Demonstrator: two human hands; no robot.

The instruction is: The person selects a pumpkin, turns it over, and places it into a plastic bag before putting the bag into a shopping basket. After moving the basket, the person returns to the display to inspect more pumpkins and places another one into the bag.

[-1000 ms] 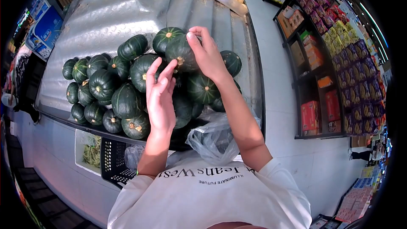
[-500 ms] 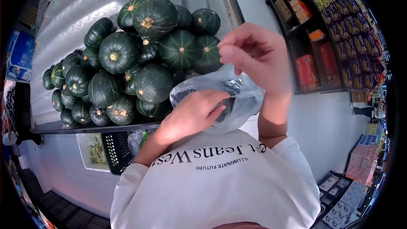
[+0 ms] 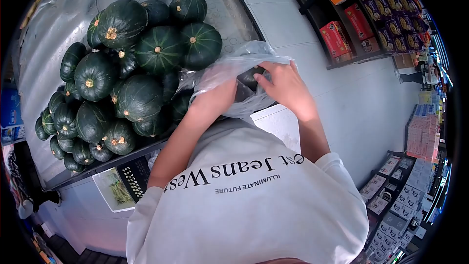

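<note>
A clear plastic bag (image 3: 239, 58) hangs at the right end of a pile of dark green pumpkins (image 3: 141, 95). Inside its mouth part of a dark green pumpkin (image 3: 251, 77) shows. My left hand (image 3: 217, 93) reaches into the bag from the left; plastic covers its fingers, so their grip cannot be made out. On the other side my right hand (image 3: 288, 85) has its fingers curled at the bag's rim, thumb close to the dark pumpkin.
The pumpkins lie on a grey corrugated metal stand (image 3: 44, 73). Below its front edge are a white crate (image 3: 110, 190) with greens and a black perforated crate (image 3: 134, 178). Shelves with red boxes (image 3: 335, 39) stand to the right, stacked cartons (image 3: 422, 134) farther along.
My right hand has come down from above the bag to its rim. The left hand has gone deeper under the plastic. The view has shifted, moving the pumpkins left in the picture.
</note>
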